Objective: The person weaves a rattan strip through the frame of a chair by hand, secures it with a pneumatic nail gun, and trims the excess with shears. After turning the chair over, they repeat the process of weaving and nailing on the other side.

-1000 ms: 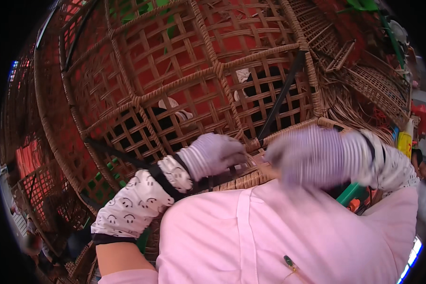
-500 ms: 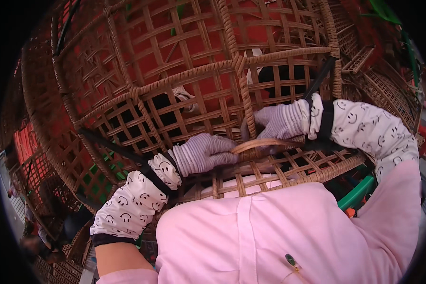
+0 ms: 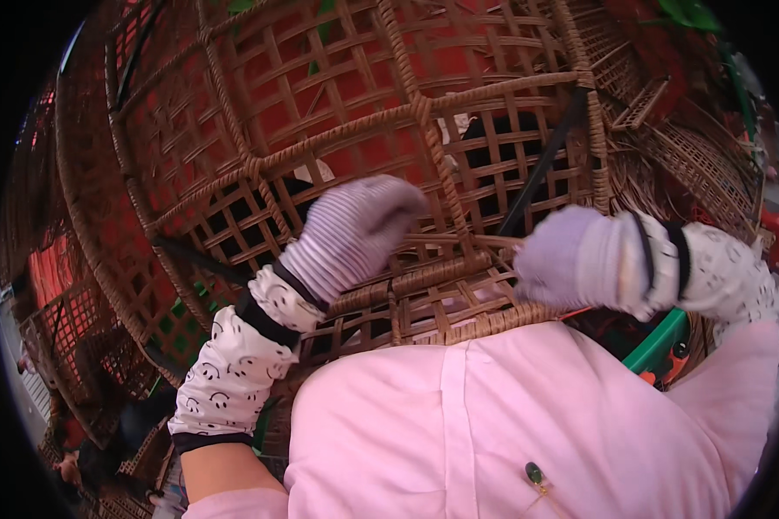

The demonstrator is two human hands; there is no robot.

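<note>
Head view looks down on a large woven rattan frame (image 3: 389, 156) with an open lattice of brown strips, which fills the upper and middle part of the frame and curves away toward the upper left. Its thick wrapped lower rim (image 3: 459, 324) runs across the centre, just above the person's pink shirt (image 3: 511, 424).

At centre, the left hand (image 3: 355, 229) in a pale striped knit glove lies on the lattice with the fingers curled together and pressed against the strips; whether it pinches a strip I cannot tell. Its forearm wears a white patterned sleeve cover (image 3: 238, 363) that comes up from the lower left.

Right of centre, the right hand (image 3: 576, 259), gloved the same way, is closed into a fist beside the lattice just above the rim, seemingly around a thin rattan strip (image 3: 485, 244) that runs leftward from it; the grip itself is hidden by the glove.

A dark rod (image 3: 541, 169) slants up behind the lattice above the right hand. A green bar (image 3: 658, 342) shows at the lower right under the right wrist. More wicker pieces (image 3: 692, 164) are stacked at the upper right.
</note>
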